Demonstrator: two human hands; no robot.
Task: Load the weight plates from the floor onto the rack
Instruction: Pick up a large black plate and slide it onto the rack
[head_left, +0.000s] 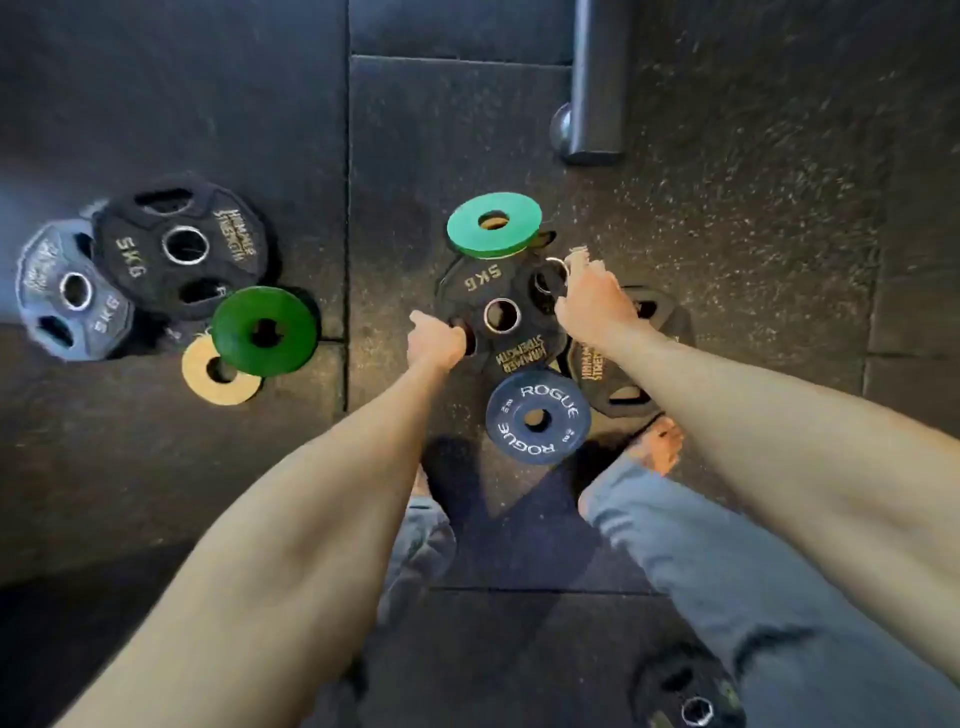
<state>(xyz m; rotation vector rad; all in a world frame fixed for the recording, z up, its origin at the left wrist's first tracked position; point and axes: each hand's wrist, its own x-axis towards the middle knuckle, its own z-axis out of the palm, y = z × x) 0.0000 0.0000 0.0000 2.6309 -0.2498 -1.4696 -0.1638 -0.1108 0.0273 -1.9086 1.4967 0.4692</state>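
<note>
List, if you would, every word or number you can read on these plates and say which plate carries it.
"5KG" and "HAMMER STRENGTH": middle black plate.
"5KG" and "HAMMER STRENGTH": left black plate.
"5KG": grey plate; its brand is blurred.
"ROGUE", twice: dark blue plate; small numbers unreadable.
"HAMMER STRE": right black plate, rest hidden.

I log: floor (727, 182), matt speckled rubber, rough-grained; black 5 kg plate (478, 283), matt rubbery coat, bright metal-lined bore; light green disc (467, 228), smooth, matt; Rogue plate (506, 415), dark, slight sheen; post (597, 78), smooth metal by my reading; trousers (701, 545), faded denim cloth.
</note>
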